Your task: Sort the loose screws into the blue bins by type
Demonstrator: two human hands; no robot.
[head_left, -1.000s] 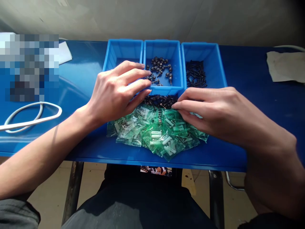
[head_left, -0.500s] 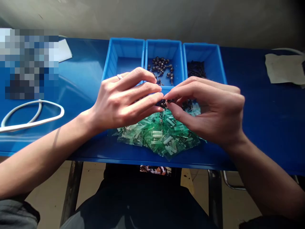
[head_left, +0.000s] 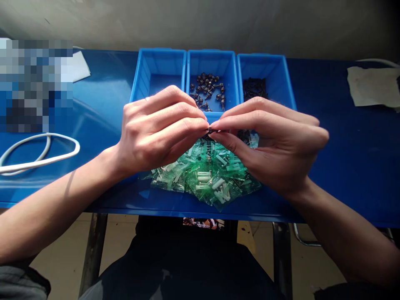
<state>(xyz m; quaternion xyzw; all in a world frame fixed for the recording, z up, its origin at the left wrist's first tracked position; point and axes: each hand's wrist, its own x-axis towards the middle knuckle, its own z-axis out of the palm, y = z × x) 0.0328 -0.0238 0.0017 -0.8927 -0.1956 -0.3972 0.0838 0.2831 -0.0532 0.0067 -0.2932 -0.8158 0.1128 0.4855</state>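
Note:
My left hand (head_left: 159,131) and my right hand (head_left: 268,139) meet fingertip to fingertip above a heap of small plastic bags. Between the fingertips is a small dark screw-like part (head_left: 211,130), pinched by both hands and mostly covered. The clear greenish bags (head_left: 206,179) hold white plastic plugs and dark screws. Behind my hands, the middle blue bin (head_left: 229,66) holds dark round-headed fittings (head_left: 206,85). In the right blue bin (head_left: 276,68) lies a pile of thin black screws (head_left: 254,87).
A left blue bin (head_left: 162,62) adjoins the other two on the blue table (head_left: 328,166). A looped white cable (head_left: 62,156) lies at left. Paper (head_left: 373,87) rests at far right. A lit phone screen (head_left: 203,223) shows below the table edge.
My fingertips have come together, left of where my right fingertips were. My left fingers have drawn in to grip the dark part with my right hand. The view has shifted slightly.

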